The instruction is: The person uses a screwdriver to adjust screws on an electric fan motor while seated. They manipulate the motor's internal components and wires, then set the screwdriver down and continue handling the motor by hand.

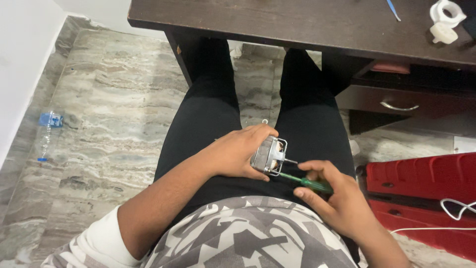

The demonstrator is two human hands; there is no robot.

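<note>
A seated person works over their lap, both hands busy on one small part. The right hand (pixel 342 198) has its grip closed around the translucent green handle of a slim screwdriver (pixel 306 182), whose tip is angled up and leftward into the workpiece, the low, level hold apparently keeping the blade lined up with a fastener too small to make out. The left hand (pixel 240 151) has its grip clamped on a small grey metal motor with a square laminated frame and a short protruding shaft (pixel 269 156), wrapping it from the far side so that the open face turns toward the tool; braced above the black-trousered thighs, the motor looks steadied against the screwdriver's push.

Beyond the knees lies a grey-veined marble floor (pixel 114 99). One clear plastic bottle with a blue label (pixel 47 134) lies on its side near the white wall at left. At right sit two red plastic case sections (pixel 421 183), with a white cable (pixel 456 208) looping across them. Farthest off, the dark wooden bench (pixel 277 20) carries one white plastic fitting (pixel 445 21) and one thin blue object, and one drawer with a curved metal handle (pixel 399 106) hangs beneath it.
</note>
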